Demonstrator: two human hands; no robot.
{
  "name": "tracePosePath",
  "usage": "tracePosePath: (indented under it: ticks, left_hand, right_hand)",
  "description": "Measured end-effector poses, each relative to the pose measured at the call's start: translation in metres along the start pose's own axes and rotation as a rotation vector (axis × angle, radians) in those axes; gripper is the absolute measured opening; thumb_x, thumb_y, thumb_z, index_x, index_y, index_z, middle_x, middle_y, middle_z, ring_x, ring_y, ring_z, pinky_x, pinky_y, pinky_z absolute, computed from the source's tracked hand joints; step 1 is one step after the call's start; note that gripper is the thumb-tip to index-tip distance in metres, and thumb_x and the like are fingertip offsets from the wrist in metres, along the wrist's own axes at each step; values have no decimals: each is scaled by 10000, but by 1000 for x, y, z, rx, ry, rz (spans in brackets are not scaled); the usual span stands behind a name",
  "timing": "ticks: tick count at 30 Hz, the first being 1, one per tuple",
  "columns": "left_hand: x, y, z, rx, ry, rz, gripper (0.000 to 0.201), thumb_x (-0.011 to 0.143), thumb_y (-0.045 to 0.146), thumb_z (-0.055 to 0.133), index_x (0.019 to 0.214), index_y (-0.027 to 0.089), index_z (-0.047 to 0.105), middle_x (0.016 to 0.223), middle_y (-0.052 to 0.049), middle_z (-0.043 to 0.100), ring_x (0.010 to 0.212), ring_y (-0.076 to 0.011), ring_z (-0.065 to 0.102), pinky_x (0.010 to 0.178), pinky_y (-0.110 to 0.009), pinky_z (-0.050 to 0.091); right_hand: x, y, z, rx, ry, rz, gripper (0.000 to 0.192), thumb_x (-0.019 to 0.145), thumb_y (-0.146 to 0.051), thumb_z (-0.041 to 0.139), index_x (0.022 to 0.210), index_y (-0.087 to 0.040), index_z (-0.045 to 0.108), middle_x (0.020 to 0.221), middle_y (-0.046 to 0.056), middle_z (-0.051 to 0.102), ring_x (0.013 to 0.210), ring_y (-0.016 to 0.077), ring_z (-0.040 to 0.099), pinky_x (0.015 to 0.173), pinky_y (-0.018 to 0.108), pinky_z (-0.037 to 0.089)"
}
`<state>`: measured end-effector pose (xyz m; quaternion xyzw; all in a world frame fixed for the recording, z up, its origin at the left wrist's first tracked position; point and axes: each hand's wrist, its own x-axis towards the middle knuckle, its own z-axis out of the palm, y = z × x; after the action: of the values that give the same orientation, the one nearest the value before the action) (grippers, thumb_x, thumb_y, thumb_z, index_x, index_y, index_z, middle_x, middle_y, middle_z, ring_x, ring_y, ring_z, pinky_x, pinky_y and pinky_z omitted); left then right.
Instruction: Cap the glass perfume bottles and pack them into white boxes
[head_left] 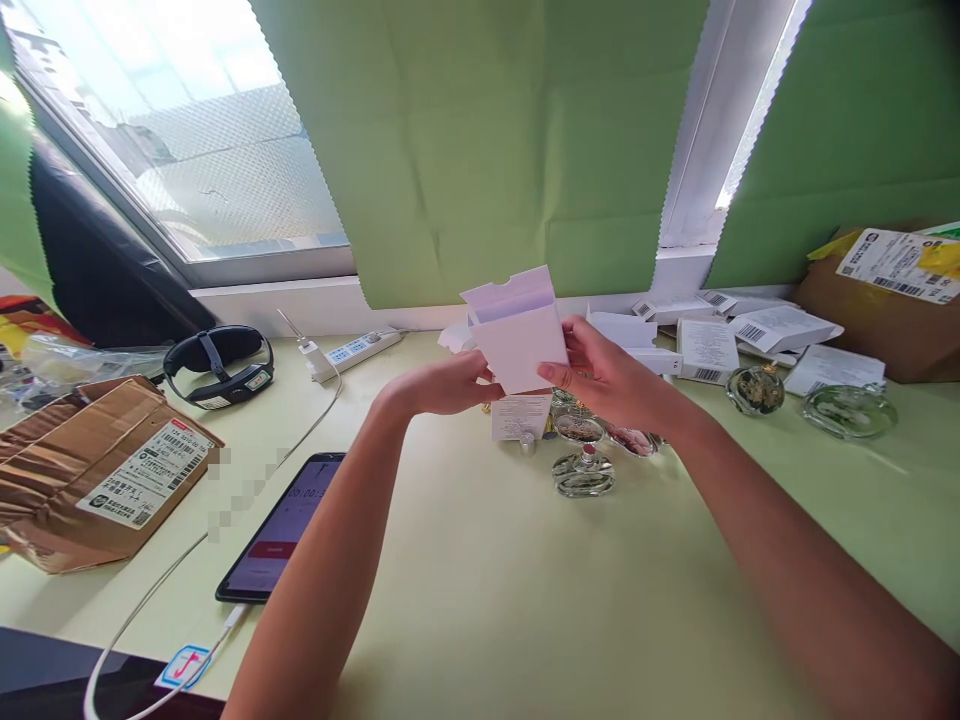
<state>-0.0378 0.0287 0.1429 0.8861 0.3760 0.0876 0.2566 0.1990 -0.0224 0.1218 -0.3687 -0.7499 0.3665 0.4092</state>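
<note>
A small white carton (519,345) is held up over the table, tilted, its top flap standing open. My right hand (600,375) grips its right side, with the thumb on the front face. At the lower left corner, the curled fingers of my left hand (454,385) close on the carton; its far side and inside are hidden. Below stands a clear glass bottle (583,474) with a reddish neck. Behind that bottle are several more glass bottles (579,428), a printed white box (517,415) and a small clear cap (526,442).
On the right lie several white boxes (706,348), two glass bottles (847,411) and a large cardboard box (885,300). A phone (277,530) with a charging cable, an opened brown parcel (112,470), a black headset (217,365) and a power strip (360,350) occupy the left.
</note>
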Motion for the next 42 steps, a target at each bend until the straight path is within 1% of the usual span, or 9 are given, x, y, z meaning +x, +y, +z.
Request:
tracePosePath:
  ticks: [5, 11, 16, 21, 26, 31, 36, 39, 42]
  left_hand:
    - [2, 0, 3, -57, -29, 19, 331, 907, 309, 481, 1201, 264, 625, 1094, -56, 689, 979, -206, 646, 751, -300, 555]
    - [3, -1, 3, -193, -57, 20, 322, 913, 267, 438, 1167, 249, 636, 1068, -58, 699, 1003, -206, 646, 787, -338, 569]
    - [2, -4, 2, -169, -6, -15, 321, 899, 285, 483, 1188, 246, 618, 1157, -58, 683, 1051, -218, 633, 841, -361, 556]
    - [1, -6, 1, -236, -50, -94, 322, 900, 260, 477, 1196, 218, 596, 1127, -61, 674, 1049, -211, 626, 882, -363, 542]
    - [-1, -6, -3, -308, -122, -81, 422, 896, 270, 510, 1317, 272, 536, 1173, -48, 673, 1106, -216, 601, 937, -374, 510]
    - [-6, 3, -9, -162, -104, -111, 526, 883, 314, 539, 1403, 311, 463, 1361, -35, 600, 1254, -248, 527, 974, -347, 464]
    - [-11, 11, -12, -128, -133, -105, 639, 884, 418, 574, 1480, 342, 358, 1463, -34, 523, 1333, -265, 475, 991, -327, 454]
    - [-11, 13, -12, -185, -125, -101, 652, 885, 494, 581, 1481, 339, 366, 1453, -42, 534, 1319, -274, 492, 987, -339, 463]
    - [-10, 13, -11, -226, -122, -77, 631, 904, 519, 555, 1477, 325, 376, 1453, -49, 533, 1288, -264, 518, 972, -339, 476]
  right_hand:
    - [-2, -3, 0, -68, 5, -18, 328, 925, -457, 592, 1207, -315, 501, 1092, 49, 669, 1069, 292, 620, 915, 512, 528]
    - [-1, -4, -1, -163, 16, -10, 322, 915, -458, 600, 1189, -326, 493, 1079, 47, 682, 1037, 307, 628, 848, 481, 522]
    - [-1, -6, -1, -306, 29, -35, 245, 961, -448, 523, 1151, -304, 468, 1055, 42, 685, 875, 255, 635, 752, 414, 490]
    - [2, -1, 1, -386, 48, 20, 286, 953, -465, 536, 1158, -269, 495, 965, 38, 684, 772, 216, 624, 623, 345, 453]
    - [5, 8, 3, -424, 90, -32, 269, 909, -464, 615, 1041, -231, 590, 1044, 40, 597, 812, 186, 649, 653, 326, 475]
    - [6, 12, 5, -419, 98, -28, 267, 900, -475, 621, 962, -216, 601, 1084, 43, 537, 814, 165, 639, 664, 312, 483]
    - [7, 14, 6, -416, 81, -24, 263, 902, -474, 618, 904, -211, 620, 994, 37, 536, 785, 161, 582, 675, 309, 465]
    - [8, 15, 6, -435, 86, -17, 303, 895, -506, 615, 863, -206, 625, 970, 41, 541, 758, 162, 551, 684, 316, 447]
    - [8, 14, 5, -435, 77, -16, 330, 885, -533, 616, 875, -204, 629, 939, 39, 571, 765, 170, 544, 689, 315, 426]
